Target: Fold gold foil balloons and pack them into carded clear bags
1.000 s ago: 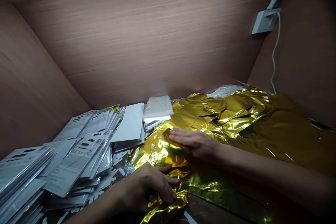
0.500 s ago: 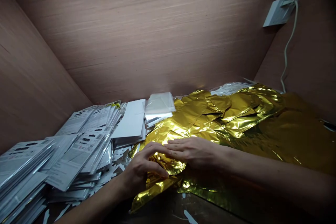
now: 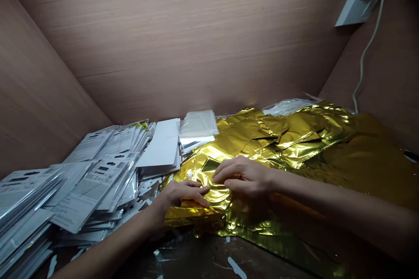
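Note:
My left hand point(image 3: 186, 195) rests on crinkled gold foil point(image 3: 218, 187), fingers stretched out and the thumb apart from them. Under that hand, a folded strip of the foil point(image 3: 193, 216) runs along the near edge. My right hand point(image 3: 244, 175) lies over the foil a little to the right, with bent fingers and the thumb held apart; nothing shows between them. The two hands do not touch. Whether the foil is one piece or several layers here I cannot tell.
Stacks of clear-bagged printed cards point(image 3: 91, 192) stand at the left. White cards point(image 3: 162, 144) and clear plastic sleeves point(image 3: 199, 123) lie behind my left hand. More overlapping gold foil point(image 3: 294, 133) spreads right. White cut-outs point(image 3: 236, 267) lie on the dark table. A cable point(image 3: 362, 61) hangs at right.
My right hand has lifted away from my left and its fingers have bent. The left hand has flattened, and the foil strip beneath it now lies level along the near edge.

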A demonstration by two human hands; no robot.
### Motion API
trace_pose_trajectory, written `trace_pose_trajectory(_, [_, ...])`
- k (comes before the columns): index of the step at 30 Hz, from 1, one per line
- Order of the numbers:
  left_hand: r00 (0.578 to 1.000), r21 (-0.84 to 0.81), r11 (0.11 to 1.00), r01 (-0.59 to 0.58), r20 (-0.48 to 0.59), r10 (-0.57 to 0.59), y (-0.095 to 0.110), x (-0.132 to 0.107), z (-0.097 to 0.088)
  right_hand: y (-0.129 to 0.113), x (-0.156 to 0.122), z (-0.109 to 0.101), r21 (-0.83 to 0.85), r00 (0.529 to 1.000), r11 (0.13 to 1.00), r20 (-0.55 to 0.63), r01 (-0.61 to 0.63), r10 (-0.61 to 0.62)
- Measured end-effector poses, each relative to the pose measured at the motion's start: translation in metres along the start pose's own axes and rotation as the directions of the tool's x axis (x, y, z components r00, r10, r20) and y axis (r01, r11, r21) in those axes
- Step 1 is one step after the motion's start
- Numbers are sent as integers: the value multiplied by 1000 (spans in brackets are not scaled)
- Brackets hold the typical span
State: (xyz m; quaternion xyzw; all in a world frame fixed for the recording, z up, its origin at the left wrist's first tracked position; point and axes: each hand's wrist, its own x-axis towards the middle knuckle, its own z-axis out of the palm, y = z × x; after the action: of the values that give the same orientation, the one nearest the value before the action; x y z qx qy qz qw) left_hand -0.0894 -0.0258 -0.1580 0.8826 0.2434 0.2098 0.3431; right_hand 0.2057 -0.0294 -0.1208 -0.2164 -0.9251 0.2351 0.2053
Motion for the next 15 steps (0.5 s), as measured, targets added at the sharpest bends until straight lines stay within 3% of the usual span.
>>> trace_pose_trajectory(2, [998, -40, 998, 57, -31, -58, 12, 2, 1, 1, -2, 4, -56, 999, 998, -50, -5, 2])
trace_pose_trajectory(4, [985, -147, 980, 136, -84, -149, 21, 6, 1, 3, -5, 8, -100, 1000, 995, -19, 15, -17])
trace_pose_trajectory(9, [912, -324, 886, 332, -130, -389, 32, 29, -2, 2, -9, 12, -108, 998, 993, -8, 55, -56])
trace_pose_trajectory(12, [881, -316, 857, 406, -114, -459, 36, 45, -6, 1, -10, 11, -145, 997, 987, 3, 75, -76])
trace_pose_trajectory(15, [846, -171, 851, 497, -122, -519, 39, 55, -7, 2, -11, 14, -166, 996, 983, -23, 78, -83])
